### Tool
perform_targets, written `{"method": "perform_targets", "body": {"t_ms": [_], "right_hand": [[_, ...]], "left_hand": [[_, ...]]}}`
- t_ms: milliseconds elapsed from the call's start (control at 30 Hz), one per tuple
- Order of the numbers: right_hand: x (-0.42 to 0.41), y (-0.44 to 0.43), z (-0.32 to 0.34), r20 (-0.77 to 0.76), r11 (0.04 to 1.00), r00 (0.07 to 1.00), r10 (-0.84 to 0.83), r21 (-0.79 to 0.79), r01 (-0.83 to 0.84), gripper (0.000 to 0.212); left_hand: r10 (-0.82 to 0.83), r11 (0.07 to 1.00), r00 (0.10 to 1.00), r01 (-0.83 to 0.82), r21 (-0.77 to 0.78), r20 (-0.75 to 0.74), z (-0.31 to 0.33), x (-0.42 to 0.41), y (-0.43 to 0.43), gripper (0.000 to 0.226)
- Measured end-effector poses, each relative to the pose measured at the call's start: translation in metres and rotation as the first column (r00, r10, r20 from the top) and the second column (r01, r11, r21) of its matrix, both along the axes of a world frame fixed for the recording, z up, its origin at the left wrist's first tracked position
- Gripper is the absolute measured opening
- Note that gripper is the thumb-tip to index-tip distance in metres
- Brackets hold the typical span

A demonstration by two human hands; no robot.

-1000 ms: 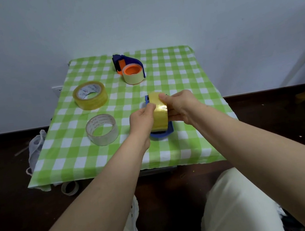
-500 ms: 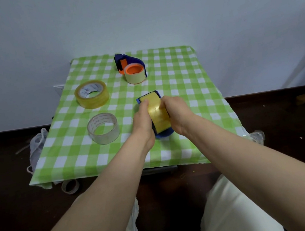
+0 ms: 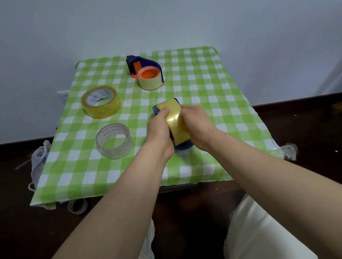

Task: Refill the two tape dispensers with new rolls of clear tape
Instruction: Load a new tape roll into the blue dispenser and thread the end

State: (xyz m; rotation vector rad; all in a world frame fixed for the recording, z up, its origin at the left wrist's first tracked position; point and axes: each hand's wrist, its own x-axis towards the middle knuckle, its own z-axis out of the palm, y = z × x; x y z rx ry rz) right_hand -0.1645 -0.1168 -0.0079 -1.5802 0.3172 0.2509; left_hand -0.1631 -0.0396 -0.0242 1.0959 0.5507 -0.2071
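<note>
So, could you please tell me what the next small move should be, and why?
Probably push the yellow roll fully into the blue dispenser: the left hand and right hand grip it from both sides, and blue shows only beneath it and at its far edge.

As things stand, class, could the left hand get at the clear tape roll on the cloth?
Probably yes: only bare cloth lies between the left hand and the clear tape roll. But its fingers grip the yellow roll in the blue dispenser, so it must let go first.

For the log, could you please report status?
Left hand, right hand both gripping tape roll on near dispenser. Far dispenser untouched. Nothing blocking.
</note>
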Motion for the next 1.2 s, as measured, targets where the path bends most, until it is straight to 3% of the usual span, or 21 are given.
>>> {"method": "perform_targets", "body": {"t_ms": [100, 300, 467, 700, 867, 1200], "right_hand": [[-0.001, 0.000, 0.007, -0.067, 0.999, 0.997, -0.024, 0.041, 0.027, 0.024], [-0.001, 0.000, 0.006, -0.001, 1.000, 1.000, -0.002, 0.013, 0.002, 0.037], [-0.004, 0.006, 0.009, -0.024, 1.000, 0.999, -0.027, 0.012, 0.027, 0.027], [-0.004, 0.007, 0.014, -0.017, 0.998, 0.998, -0.055, -0.025, 0.055, 0.036], [-0.007, 0.005, 0.022, -0.080, 0.998, 0.995, -0.061, -0.009, 0.060, 0.026], [-0.006, 0.010, 0.019, -0.061, 0.995, 0.996, -0.070, -0.072, 0.066, 0.029]], "left_hand": [[-0.002, 1.000, 1.000, 0.002, -0.003, -0.007, 0.000, 0.001, 0.002, 0.019], [-0.012, 1.000, 1.000, 0.012, -0.006, -0.004, 0.001, 0.002, 0.002, 0.022], [-0.015, 1.000, 1.000, 0.015, 0.002, 0.001, 0.001, 0.002, 0.001, 0.022], [-0.021, 1.000, 1.000, 0.021, 0.019, -0.021, -0.003, 0.006, 0.005, 0.016], [-0.022, 0.999, 1.000, 0.023, 0.041, -0.022, -0.004, 0.007, 0.008, 0.034], [0.003, 1.000, 1.000, -0.002, 0.031, -0.031, -0.009, 0.013, 0.010, 0.033]]}}
